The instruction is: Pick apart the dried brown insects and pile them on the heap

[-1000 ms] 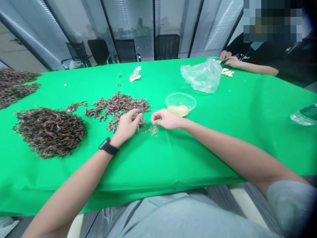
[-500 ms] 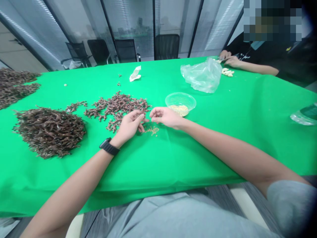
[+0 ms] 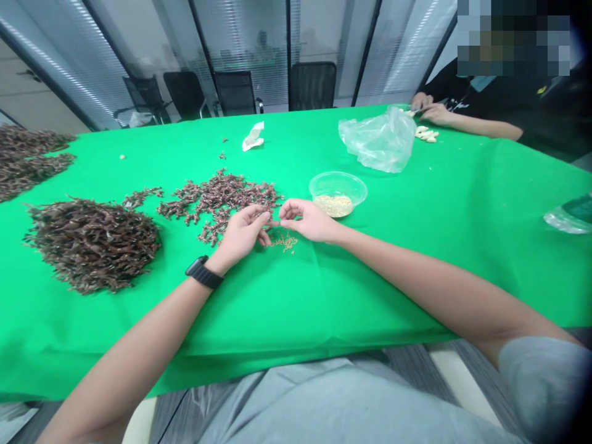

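My left hand [image 3: 245, 229], with a black watch on the wrist, has its fingers curled in a pinch at the near edge of a loose spread of small brown dried pieces [image 3: 231, 191]. Fingertips to fingertips with it is my right hand [image 3: 309, 220], thumb and index finger pressed together. Whatever is between the fingers is too small to make out. Just below the fingertips lies a little scatter of golden bits [image 3: 285, 242] on the green cloth. Behind my right hand stands a clear plastic bowl [image 3: 351, 185] with more golden bits [image 3: 333, 205] in it.
A big brown heap [image 3: 95, 243] sits at the left, with another pile [image 3: 28, 160] farther back. A crumpled plastic bag [image 3: 382, 142] and a white scrap [image 3: 253, 137] lie across the green cloth [image 3: 393, 296]. At the far right, another person's hands [image 3: 432, 111] work near pale pieces [image 3: 426, 134].
My right fingertips have drawn slightly closer to my left ones, and its thumb and index finger now meet. The piles and bowl stay as they were.
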Action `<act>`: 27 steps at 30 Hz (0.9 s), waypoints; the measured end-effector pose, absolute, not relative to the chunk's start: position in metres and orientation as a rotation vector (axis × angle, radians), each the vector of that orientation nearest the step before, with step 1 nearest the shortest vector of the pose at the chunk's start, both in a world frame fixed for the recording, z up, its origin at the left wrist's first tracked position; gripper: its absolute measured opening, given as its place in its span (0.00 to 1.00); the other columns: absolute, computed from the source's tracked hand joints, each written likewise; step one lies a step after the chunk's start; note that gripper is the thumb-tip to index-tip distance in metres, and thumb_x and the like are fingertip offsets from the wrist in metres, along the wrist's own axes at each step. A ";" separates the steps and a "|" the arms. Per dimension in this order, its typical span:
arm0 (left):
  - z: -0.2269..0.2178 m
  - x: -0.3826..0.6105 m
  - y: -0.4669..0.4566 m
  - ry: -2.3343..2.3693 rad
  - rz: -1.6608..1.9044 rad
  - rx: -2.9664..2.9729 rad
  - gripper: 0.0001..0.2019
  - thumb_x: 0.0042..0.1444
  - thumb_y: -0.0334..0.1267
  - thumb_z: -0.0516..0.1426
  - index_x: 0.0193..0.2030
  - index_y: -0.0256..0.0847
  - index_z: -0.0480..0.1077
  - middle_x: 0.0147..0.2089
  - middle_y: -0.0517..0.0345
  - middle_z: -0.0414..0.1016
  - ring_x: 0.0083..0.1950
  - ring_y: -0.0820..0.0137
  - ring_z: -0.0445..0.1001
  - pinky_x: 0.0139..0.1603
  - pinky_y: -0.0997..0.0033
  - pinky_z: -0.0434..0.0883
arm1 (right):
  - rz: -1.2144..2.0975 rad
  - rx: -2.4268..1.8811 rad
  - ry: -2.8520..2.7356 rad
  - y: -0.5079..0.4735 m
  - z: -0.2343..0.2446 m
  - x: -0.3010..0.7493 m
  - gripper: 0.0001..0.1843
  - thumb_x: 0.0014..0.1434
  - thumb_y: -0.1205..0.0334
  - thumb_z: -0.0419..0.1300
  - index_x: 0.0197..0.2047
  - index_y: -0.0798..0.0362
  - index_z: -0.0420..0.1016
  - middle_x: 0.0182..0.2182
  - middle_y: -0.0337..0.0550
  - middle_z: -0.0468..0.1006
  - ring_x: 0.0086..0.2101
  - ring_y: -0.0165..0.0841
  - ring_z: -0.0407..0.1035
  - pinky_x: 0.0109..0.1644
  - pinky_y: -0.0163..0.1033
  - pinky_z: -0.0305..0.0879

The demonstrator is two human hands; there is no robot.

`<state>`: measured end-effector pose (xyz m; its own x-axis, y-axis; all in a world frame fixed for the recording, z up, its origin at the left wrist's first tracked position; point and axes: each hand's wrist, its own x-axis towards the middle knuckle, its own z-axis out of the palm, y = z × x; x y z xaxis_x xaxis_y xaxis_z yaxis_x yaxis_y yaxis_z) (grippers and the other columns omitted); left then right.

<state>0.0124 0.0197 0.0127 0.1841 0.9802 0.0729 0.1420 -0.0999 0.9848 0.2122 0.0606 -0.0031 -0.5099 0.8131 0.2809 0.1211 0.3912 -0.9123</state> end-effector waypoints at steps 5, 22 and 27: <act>0.013 0.014 0.019 1.110 1.055 1.437 0.19 0.58 0.51 0.63 0.46 0.37 0.68 0.28 0.58 0.78 0.20 0.70 0.77 0.19 0.76 0.72 | 0.996 -0.849 -1.887 0.057 -0.004 0.209 0.05 0.56 0.65 0.63 0.36 0.53 0.71 0.33 0.40 0.76 0.35 0.32 0.70 0.44 0.41 0.69; 0.012 0.017 0.015 1.061 1.057 1.313 0.18 0.58 0.48 0.65 0.46 0.38 0.69 0.36 0.57 0.79 0.23 0.73 0.79 0.21 0.78 0.72 | 0.219 -0.899 -2.240 0.046 -0.002 0.212 0.08 0.69 0.63 0.56 0.40 0.54 0.76 0.40 0.50 0.81 0.44 0.40 0.71 0.50 0.44 0.64; 0.013 0.015 0.016 1.072 1.098 1.244 0.16 0.60 0.47 0.63 0.46 0.37 0.69 0.43 0.51 0.81 0.24 0.75 0.79 0.25 0.79 0.74 | 0.198 -0.923 -2.231 0.044 0.000 0.212 0.11 0.71 0.60 0.54 0.40 0.54 0.75 0.38 0.50 0.80 0.42 0.40 0.70 0.48 0.43 0.62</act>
